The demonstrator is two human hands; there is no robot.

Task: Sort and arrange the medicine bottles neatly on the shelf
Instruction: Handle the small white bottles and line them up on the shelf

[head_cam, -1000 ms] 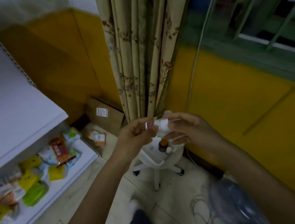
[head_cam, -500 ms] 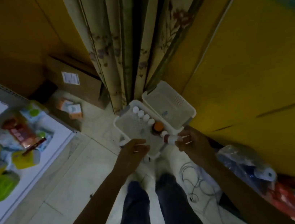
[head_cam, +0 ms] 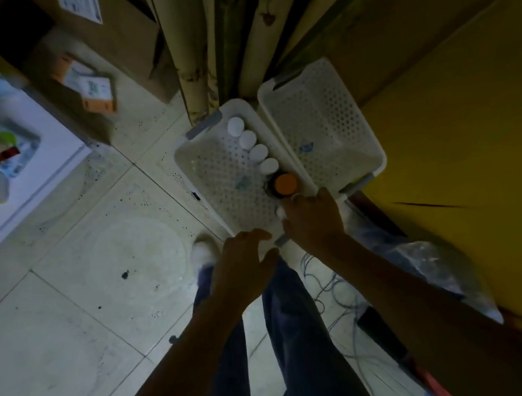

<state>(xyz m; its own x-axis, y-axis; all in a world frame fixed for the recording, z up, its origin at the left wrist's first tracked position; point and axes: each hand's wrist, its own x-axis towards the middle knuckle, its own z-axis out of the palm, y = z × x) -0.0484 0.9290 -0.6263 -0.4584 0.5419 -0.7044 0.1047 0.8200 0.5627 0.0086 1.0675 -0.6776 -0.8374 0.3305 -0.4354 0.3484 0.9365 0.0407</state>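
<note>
The right hand point(head_cam: 313, 220) is curling its fingers down over a small bottle point(head_cam: 280, 210), apparently grasping it. It is doing so at the 6 o'clock end of a row in the left basket point(head_cam: 187, 161), extending the line of the orange-capped bottle point(head_cam: 285, 184) and four white-capped bottles point(head_cam: 258, 152) that is running toward 11 o'clock along the wall. The left hand point(head_cam: 245, 263), at 7 o'clock of the right, is hanging released with loosely curled fingers by the near rim, placed to steady the basket. The shelf point(head_cam: 46, 160), where the bottles belong, is lying well apart at 9 o'clock.
</note>
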